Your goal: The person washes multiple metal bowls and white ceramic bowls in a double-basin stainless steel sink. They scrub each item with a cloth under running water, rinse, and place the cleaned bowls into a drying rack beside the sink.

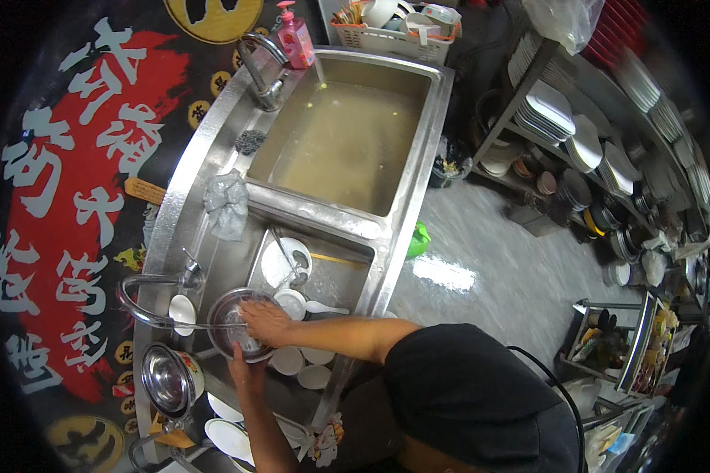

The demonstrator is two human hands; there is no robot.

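Note:
A round metal bowl (222, 337) is tilted over the near sink basin, under the curved faucet (131, 293), with a thin stream of water running into it. My left hand (247, 374) grips the bowl's near rim from below. Inside the bowl lies my right hand (265, 322), its fingers stretched out against the inner wall. Just beyond, in the basin, are a white plate (276, 266) with a metal spoon (298, 277) on it and a white ladle-like spoon (323, 307). Several small white bowls (286, 361) sit beside my right wrist.
The far basin (347, 150) holds cloudy water. A grey cloth (227, 205), a scouring pad (250, 142) and a pink pump bottle (295, 38) rest along the ledge. Metal bowls (168, 380) stand at left. A shelf rack (521, 102) with stacked dishes is at right.

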